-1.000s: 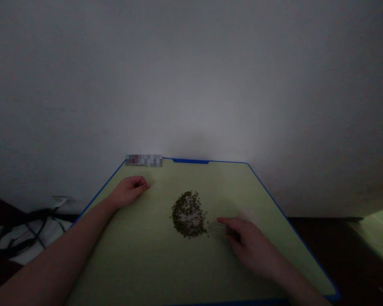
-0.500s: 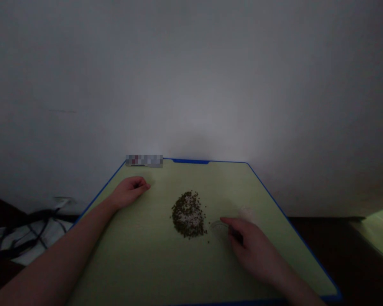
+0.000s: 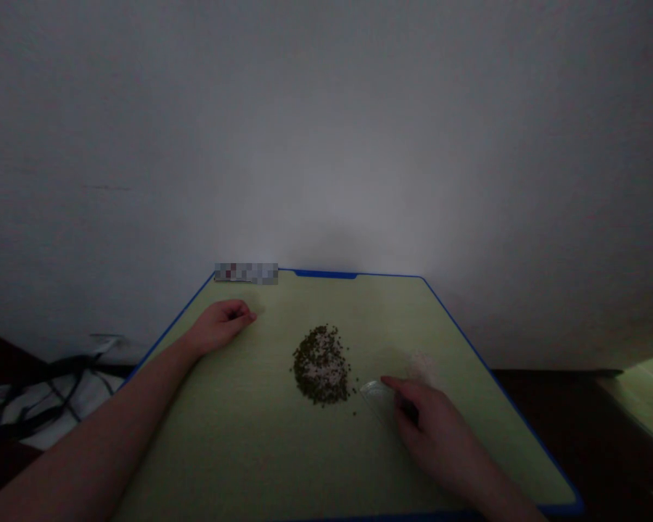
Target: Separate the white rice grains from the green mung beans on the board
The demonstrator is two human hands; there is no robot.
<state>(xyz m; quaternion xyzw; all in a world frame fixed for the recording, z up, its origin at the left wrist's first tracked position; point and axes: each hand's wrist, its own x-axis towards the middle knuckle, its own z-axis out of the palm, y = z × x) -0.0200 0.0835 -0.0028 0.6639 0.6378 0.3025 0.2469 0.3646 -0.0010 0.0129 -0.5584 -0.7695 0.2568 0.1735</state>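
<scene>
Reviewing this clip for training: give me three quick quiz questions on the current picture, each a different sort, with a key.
1. What does the right hand hold? A) a red cup; B) a clear piece; C) scissors.
2. True or false: the left hand touches the pile.
3. Fill in: the table is rimmed in ____.

Key: 1. B. 2. False; it lies apart from the pile. 3. Blue.
</scene>
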